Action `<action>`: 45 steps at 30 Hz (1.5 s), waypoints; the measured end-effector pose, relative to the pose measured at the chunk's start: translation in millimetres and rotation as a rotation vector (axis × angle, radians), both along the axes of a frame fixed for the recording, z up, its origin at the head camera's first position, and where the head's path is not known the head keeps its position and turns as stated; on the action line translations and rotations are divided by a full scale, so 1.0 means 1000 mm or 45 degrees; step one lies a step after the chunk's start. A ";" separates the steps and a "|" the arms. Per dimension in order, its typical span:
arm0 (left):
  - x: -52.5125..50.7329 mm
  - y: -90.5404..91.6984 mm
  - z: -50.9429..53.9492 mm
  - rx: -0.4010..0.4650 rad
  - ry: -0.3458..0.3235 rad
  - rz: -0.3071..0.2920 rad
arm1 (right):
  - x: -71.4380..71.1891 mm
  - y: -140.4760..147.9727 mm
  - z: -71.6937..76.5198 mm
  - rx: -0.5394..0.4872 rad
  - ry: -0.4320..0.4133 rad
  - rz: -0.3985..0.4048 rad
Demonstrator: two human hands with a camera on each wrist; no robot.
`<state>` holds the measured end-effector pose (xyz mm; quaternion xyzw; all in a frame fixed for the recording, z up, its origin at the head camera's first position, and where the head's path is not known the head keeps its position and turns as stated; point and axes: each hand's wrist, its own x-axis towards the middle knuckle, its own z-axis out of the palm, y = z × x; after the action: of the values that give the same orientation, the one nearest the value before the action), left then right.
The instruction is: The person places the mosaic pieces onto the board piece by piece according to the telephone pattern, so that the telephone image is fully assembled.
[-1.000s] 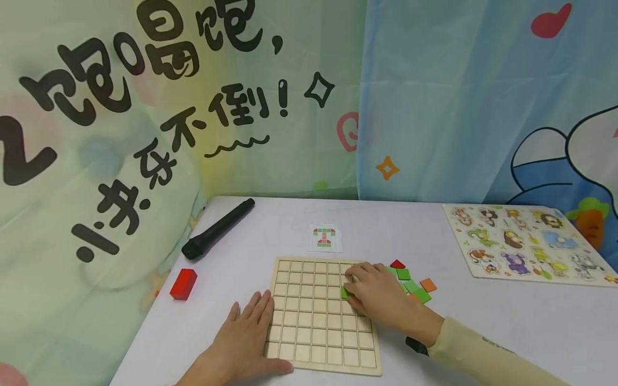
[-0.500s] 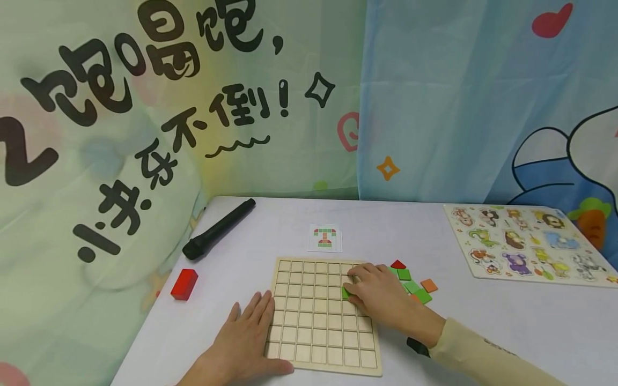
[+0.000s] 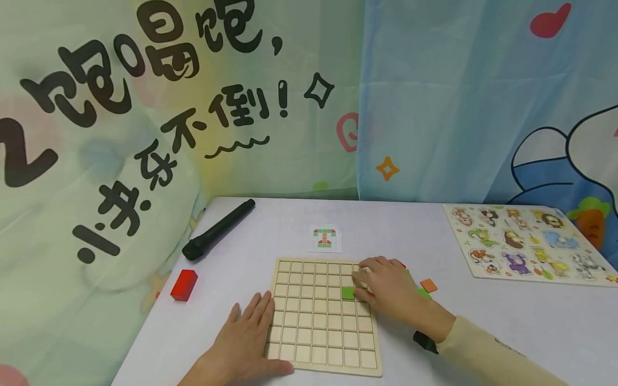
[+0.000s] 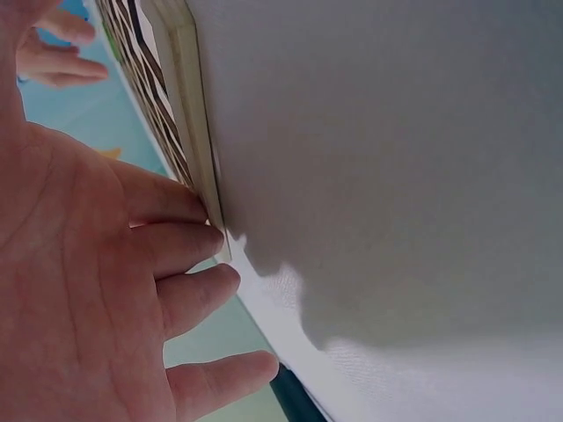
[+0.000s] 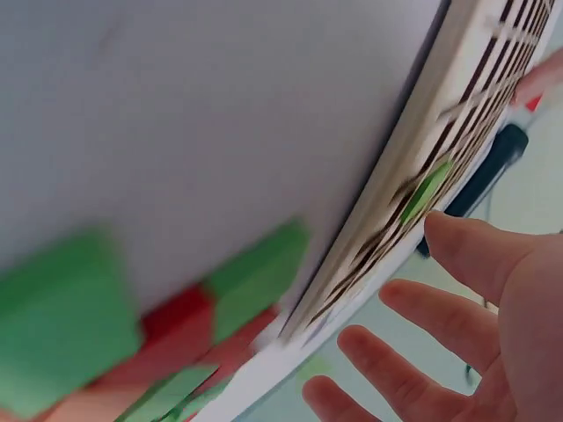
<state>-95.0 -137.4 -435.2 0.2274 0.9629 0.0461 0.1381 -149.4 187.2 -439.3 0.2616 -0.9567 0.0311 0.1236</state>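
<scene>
A pale wooden grid board (image 3: pixel 313 336) lies on the white table in the head view. One green square tile (image 3: pixel 347 292) sits in a cell near its right side. My left hand (image 3: pixel 241 340) rests flat along the board's left edge, fingers extended; in the left wrist view its fingertips (image 4: pixel 198 211) touch the board's side. Just right of the green tile, my right hand (image 3: pixel 392 289) hovers over the board's right edge. Its fingers are loosely spread and hold nothing in the right wrist view. Loose tiles, including an orange one (image 3: pixel 428 285), lie beyond it, partly hidden by the hand.
A small pattern card (image 3: pixel 325 246) lies behind the board. To the left are a black microphone (image 3: pixel 217 230) and a red block (image 3: pixel 184 285). An animal picture board (image 3: pixel 526 246) lies at the back right. Under the right wrist is a dark object (image 3: pixel 425 342), mostly hidden.
My right hand has let go of the green tile and shifted right, covering more of the loose tiles. The tile stays in its cell. My left hand has not moved.
</scene>
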 end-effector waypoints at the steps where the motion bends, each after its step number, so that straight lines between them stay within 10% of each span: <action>1: 0.000 0.000 0.000 -0.003 -0.001 -0.001 | -0.002 0.004 0.001 -0.002 0.009 -0.016; 17: -0.002 0.000 0.002 0.013 0.005 -0.006 | -0.009 0.072 0.016 -0.072 -0.123 -0.225; 45: 0.000 0.001 0.001 -0.004 -0.006 0.000 | -0.009 0.050 -0.001 -0.080 -0.144 -0.250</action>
<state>-95.0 -136.3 -434.7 0.2269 0.9627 0.0449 0.1407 -157.9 237.6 -439.9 0.1605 -0.9818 0.0635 0.0798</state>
